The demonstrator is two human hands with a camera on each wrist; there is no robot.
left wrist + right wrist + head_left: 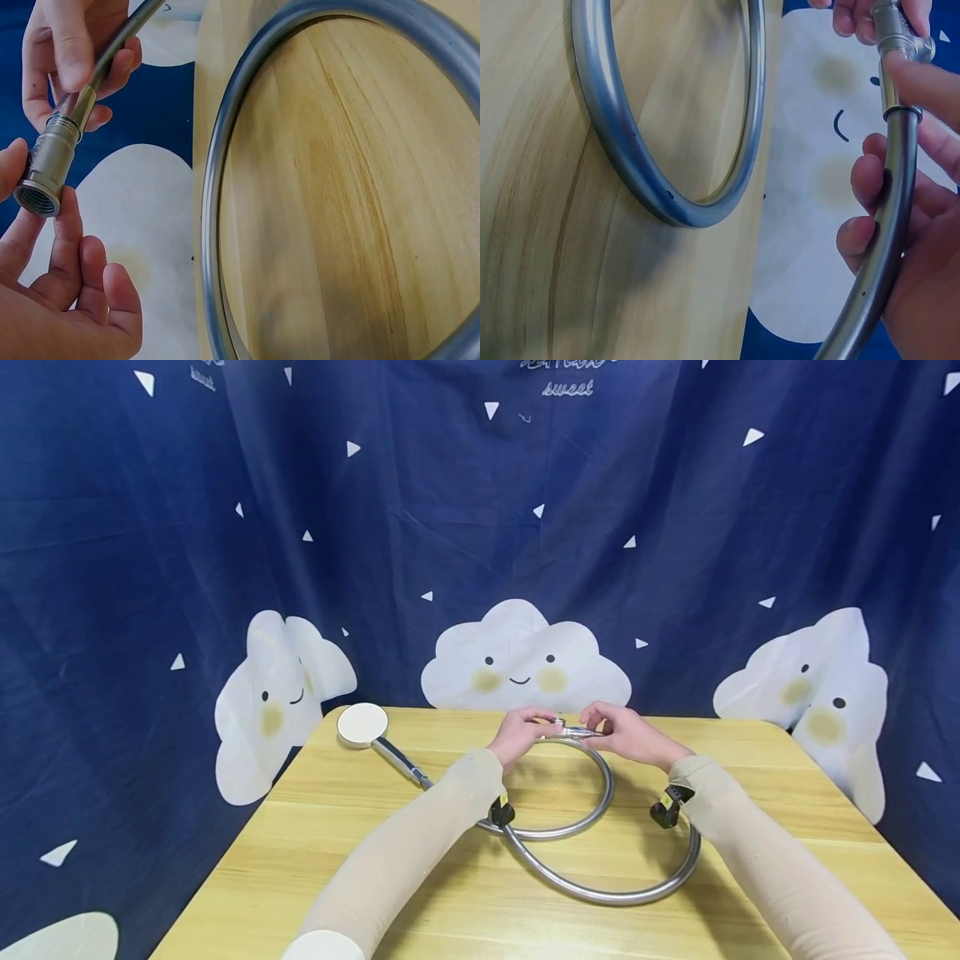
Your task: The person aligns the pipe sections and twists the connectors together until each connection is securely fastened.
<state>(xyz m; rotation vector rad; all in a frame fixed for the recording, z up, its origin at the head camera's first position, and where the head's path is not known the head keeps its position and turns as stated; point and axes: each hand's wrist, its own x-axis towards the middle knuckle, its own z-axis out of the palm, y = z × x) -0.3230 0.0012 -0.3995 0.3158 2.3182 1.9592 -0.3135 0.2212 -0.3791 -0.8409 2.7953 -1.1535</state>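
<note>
A long silver shower hose [600, 893] lies looped on the table, with one end lifted at the far side. My left hand [519, 735] pinches a metal fitting [51, 161] between thumb and fingertips; its threaded mouth faces outward in the left wrist view. My right hand [626, 737] grips the hose end just behind it, thumb and fingers round the metal sleeve [889, 86]. Sleeve and fitting meet in line, and some thread shows at the joint. To the left lies a shower head [363, 725] with a round white face, its handle joined to the hose.
The light wooden table [330, 868] has rounded far corners. A blue curtain [420, 527] with white clouds and triangles hangs behind it and at both sides. Small black cameras sit on both wrists above the hose loops.
</note>
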